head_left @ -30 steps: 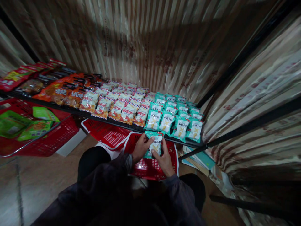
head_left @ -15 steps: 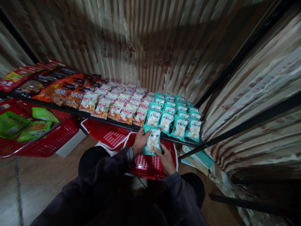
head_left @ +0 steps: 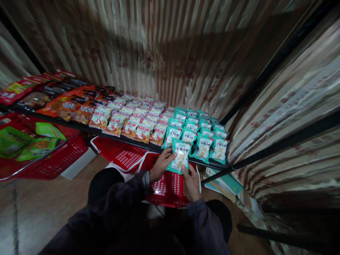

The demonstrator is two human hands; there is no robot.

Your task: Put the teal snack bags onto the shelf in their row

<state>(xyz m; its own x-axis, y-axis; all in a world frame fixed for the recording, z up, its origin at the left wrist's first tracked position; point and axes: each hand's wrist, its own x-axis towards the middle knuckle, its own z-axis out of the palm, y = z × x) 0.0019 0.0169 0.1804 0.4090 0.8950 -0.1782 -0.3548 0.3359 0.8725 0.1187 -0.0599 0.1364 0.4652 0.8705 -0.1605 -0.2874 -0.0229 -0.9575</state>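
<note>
A teal and white snack bag [head_left: 180, 158] is held upright between my hands, just in front of the shelf's front edge. My left hand [head_left: 162, 163] grips its left side, thumb on the front face. At the lower right corner, my right hand [head_left: 191, 181] pinches the bag with the thumb in front. Behind it stand rows of matching teal bags [head_left: 203, 146] on the black shelf [head_left: 132, 140]. To their left are rows of white and orange snack bags [head_left: 143, 129]. Below my hands lies a red plastic basket [head_left: 170, 193].
Orange bags [head_left: 69, 108], dark bags [head_left: 35, 97] and red bags [head_left: 20, 88] fill the shelf's left end. A red basket [head_left: 50, 163] with green packets stands at the left. Black metal bars [head_left: 281, 143] cross at the right, before striped sheeting. Books [head_left: 225, 182] lie beneath.
Both hands have moved the teal bag slightly to the right and nearer the shelf, so that it now covers part of the front row. Both hands still hold it.
</note>
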